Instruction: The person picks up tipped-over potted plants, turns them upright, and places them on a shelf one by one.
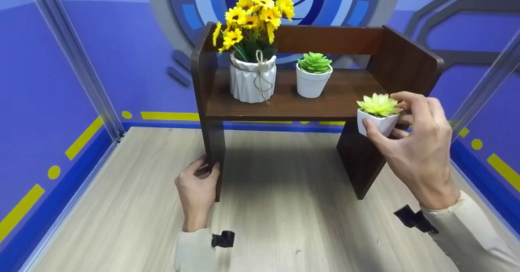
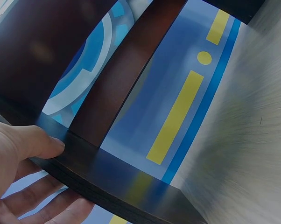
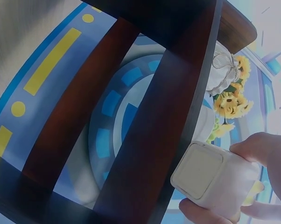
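Observation:
My right hand [image 1: 424,142] pinches a small square white pot with a yellow-green succulent [image 1: 378,115], held at the front right edge of a dark brown wooden shelf [image 1: 349,85]. The pot's underside [image 3: 196,170] faces the camera in the right wrist view, overlapping the shelf board's edge. My left hand [image 1: 199,190] grips the shelf's left side panel [image 1: 214,154] low down, thumb on the inner face and fingers round the outside. On the shelf board stand a ribbed white pot of yellow flowers [image 1: 252,79] and a round white pot with a green succulent [image 1: 313,79].
The shelf stands on a pale wood-grain table [image 1: 280,223]. Behind it and along both sides rise blue printed walls [image 1: 122,52] with metal corner posts [image 1: 77,52]. A back rail [image 1: 325,40] and raised right side panel [image 1: 410,60] bound the shelf board.

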A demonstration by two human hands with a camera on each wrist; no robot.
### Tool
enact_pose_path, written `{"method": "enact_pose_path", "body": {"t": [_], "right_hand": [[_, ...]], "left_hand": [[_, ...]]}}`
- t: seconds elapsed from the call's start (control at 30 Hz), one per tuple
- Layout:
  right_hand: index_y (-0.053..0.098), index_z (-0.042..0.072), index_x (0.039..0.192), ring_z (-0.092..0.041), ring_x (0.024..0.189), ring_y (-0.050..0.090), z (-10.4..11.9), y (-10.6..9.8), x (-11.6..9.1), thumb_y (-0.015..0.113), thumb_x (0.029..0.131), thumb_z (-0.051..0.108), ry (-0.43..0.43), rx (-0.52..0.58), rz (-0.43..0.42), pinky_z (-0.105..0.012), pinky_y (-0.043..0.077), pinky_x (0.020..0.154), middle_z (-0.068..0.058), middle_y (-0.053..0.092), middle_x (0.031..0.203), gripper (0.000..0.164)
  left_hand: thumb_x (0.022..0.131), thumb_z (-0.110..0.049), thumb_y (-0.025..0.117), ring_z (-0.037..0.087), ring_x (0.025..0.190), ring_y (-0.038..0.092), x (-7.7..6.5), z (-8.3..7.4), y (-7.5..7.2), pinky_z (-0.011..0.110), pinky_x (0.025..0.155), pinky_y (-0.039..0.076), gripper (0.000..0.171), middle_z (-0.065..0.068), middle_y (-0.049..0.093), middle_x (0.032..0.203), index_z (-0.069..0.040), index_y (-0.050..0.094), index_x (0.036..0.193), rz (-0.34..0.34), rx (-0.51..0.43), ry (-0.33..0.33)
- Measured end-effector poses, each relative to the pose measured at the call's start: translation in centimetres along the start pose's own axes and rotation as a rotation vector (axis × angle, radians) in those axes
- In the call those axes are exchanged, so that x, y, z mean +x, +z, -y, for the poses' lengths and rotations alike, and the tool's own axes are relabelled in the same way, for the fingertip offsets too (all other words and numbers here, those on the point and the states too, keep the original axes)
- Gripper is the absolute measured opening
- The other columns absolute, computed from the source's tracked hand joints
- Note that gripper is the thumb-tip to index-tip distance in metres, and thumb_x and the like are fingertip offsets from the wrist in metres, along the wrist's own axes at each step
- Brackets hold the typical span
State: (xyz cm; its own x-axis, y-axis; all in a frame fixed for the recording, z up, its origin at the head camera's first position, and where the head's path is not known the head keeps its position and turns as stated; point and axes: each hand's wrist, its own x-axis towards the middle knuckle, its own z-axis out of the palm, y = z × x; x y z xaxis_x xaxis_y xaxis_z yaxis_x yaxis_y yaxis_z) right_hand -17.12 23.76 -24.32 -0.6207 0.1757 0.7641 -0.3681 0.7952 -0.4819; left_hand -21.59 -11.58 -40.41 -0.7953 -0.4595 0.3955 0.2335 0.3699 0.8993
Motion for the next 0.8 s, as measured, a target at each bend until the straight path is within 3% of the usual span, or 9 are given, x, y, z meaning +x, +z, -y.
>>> {"method": "enact_pose_path", "body": {"t": [0.17,0.27,0.4,0.6,0.7,0.8], "right_hand": [[0.065,0.002,0.123,0.012,0.084,0.057,0.1,0.2,0.6,0.086,0.078,0.024,-0.009,-0.007,-0.018,0.004,0.043,0.069,-0.017,0.057,0.105,0.054],[0.066,0.003,0.123,0.013,0.083,0.055,0.1,0.4,0.9,0.086,0.078,0.024,-0.008,-0.01,-0.023,0.004,0.043,0.069,-0.016,0.056,0.103,0.053],[0.066,0.004,0.123,0.004,0.085,0.058,0.2,0.6,1.2,0.086,0.079,0.025,-0.006,-0.015,-0.025,0.004,0.043,0.069,-0.014,0.055,0.103,0.053],[0.064,0.0,0.123,-0.028,0.093,0.068,0.5,0.7,1.7,0.084,0.08,0.023,-0.029,-0.001,-0.026,0.006,0.04,0.069,-0.021,0.055,0.104,0.053],[0.064,-0.001,0.123,-0.03,0.095,0.067,0.6,0.8,2.0,0.084,0.081,0.022,-0.029,0.004,-0.025,0.007,0.039,0.068,-0.023,0.055,0.105,0.052],[0.064,-0.001,0.123,-0.024,0.094,0.064,0.7,1.0,2.3,0.083,0.081,0.021,-0.03,0.005,-0.027,0.006,0.04,0.068,-0.022,0.055,0.104,0.051]], "left_hand": [[0.083,-0.008,0.08,0.03,0.085,0.077,0.0,0.0,0.0,0.046,0.086,0.06,0.029,0.016,0.079,0.098,-0.004,0.078,0.112,0.0,-0.004,-0.004],[0.083,-0.008,0.079,0.031,0.086,0.077,0.0,0.0,0.0,0.047,0.086,0.06,0.03,0.016,0.079,0.099,-0.004,0.078,0.113,0.002,-0.009,-0.008],[0.084,-0.008,0.079,0.031,0.086,0.077,0.0,-0.1,0.0,0.047,0.086,0.06,0.03,0.017,0.079,0.1,-0.004,0.078,0.113,0.005,-0.011,-0.013],[0.083,-0.007,0.079,0.031,0.085,0.077,0.0,0.0,0.0,0.048,0.084,0.061,0.029,0.017,0.079,0.099,-0.004,0.078,0.113,0.003,-0.012,-0.005],[0.083,-0.007,0.079,0.031,0.085,0.077,0.0,0.0,0.0,0.048,0.084,0.061,0.03,0.016,0.079,0.099,-0.004,0.078,0.113,0.002,-0.012,-0.002],[0.083,-0.007,0.079,0.03,0.085,0.077,0.0,0.0,0.0,0.048,0.084,0.06,0.03,0.016,0.079,0.099,-0.004,0.078,0.113,0.002,-0.012,-0.001]]}}
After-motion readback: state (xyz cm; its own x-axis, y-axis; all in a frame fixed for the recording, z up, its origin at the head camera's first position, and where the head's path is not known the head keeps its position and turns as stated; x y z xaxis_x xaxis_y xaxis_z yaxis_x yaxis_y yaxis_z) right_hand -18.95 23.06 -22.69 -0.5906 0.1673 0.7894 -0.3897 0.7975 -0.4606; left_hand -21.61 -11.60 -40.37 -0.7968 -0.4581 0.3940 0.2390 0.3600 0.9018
